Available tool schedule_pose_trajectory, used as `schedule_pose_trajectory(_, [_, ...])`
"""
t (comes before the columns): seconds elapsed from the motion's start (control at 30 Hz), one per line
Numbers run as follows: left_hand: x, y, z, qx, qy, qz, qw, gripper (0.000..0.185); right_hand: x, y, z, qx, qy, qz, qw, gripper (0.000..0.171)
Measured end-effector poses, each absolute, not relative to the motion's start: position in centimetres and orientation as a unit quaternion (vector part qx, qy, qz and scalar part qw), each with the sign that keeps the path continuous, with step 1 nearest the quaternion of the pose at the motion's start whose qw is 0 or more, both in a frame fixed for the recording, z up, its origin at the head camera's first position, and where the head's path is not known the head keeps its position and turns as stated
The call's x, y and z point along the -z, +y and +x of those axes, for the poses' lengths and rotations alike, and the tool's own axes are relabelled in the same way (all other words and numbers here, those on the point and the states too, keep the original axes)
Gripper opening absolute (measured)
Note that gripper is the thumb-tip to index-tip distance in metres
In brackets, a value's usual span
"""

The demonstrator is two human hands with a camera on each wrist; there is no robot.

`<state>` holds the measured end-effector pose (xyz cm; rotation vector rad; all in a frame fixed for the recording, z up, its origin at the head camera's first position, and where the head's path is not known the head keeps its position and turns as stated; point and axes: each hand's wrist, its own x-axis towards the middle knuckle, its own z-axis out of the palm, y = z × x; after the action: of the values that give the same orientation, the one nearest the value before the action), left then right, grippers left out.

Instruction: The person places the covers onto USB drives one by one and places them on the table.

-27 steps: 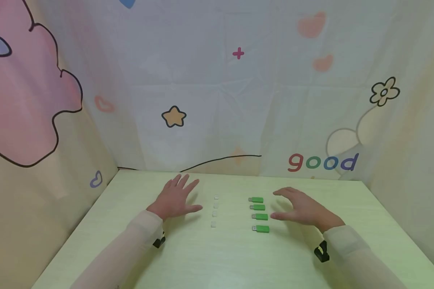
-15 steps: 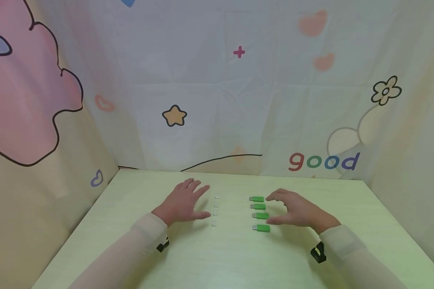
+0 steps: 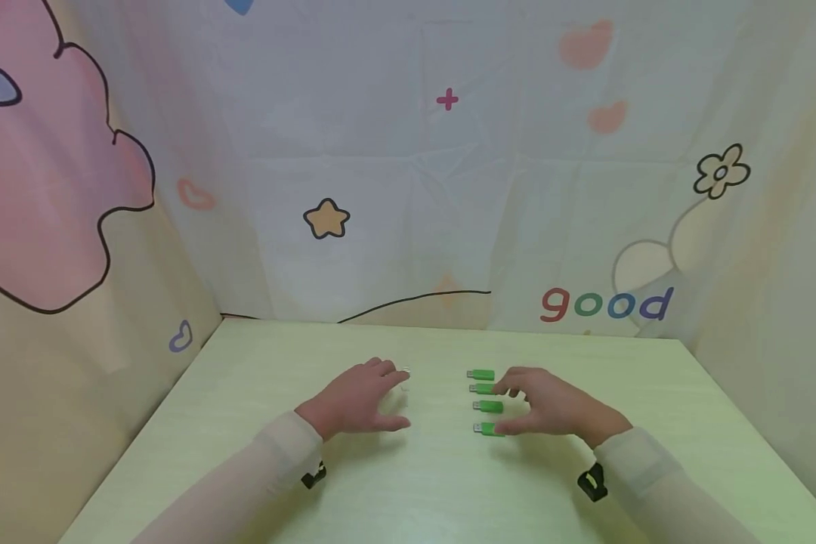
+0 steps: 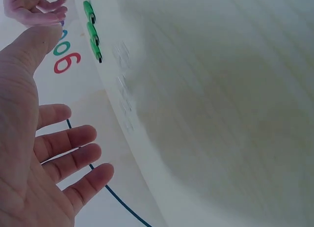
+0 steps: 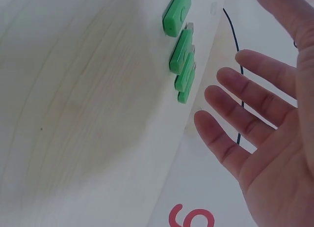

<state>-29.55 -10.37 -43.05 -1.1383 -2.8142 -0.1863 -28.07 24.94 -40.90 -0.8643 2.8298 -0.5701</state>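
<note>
While both hands hover low over the counter [image 3: 258, 378], the scene reads as follows.

Right hand: the right hand [image 3: 551, 408] sits just right of a column of green USB sticks [image 3: 487, 406]; its grip is loose, fingers spread and only lightly bent, holding nothing, as the right wrist view [image 5: 274, 133] also shows. Fingertips reach the sticks' right ends; whether they touch, I cannot tell.

Left hand: the left hand [image 3: 360, 397] lies over a column of small clear caps [image 3: 405, 371]; its grip is likewise slack, fingers straight, nothing pinched [image 4: 44, 153].

Key relation: the sticks lie to the left of the right hand, each with its long axis running left to right, metal plug pointing left towards the caps. The right hand is the nearer one to the sticks; the left hand is the nearer one to the caps.

Count, sticks: four, stacked in a column from far to near, parallel and slightly apart.

Count, caps: one shows clearly in the head view beyond the left fingers; the left wrist view shows several faint blurred ones [image 4: 122, 84], too smeared to count.

Backdrop: a printed cloth [image 3: 408, 189] with the word "good".
</note>
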Motion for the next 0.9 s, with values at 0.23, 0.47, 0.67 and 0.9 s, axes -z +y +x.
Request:
schedule_pose_trajectory(0.23, [43.4, -9.6, -28.9, 0.068, -0.921, -0.383, 0.031, 0.067, 41.1, 24.2, -28.0, 0.185, 0.932, -0.302, 0.075, 0.047])
schedule_pose_trajectory(0.47, [43.6, -9.0, -28.4, 0.074, -0.920, -0.386, 0.007, 0.057, 41.4, 23.6, -27.8, 0.190, 0.923, -0.326, 0.073, 0.028])
schedule_pose_trajectory(0.67, [43.6, -8.5, -28.5, 0.059, -0.921, -0.385, -0.006, 0.043, 41.8, 22.9, -27.7, 0.180, 0.921, -0.337, 0.074, 0.021])
schedule_pose_trajectory(0.9, [43.6, -8.1, -28.8, 0.049, -0.924, -0.379, -0.010, 0.029, 41.9, 21.9, -27.5, 0.157, 0.936, -0.307, 0.072, 0.019])
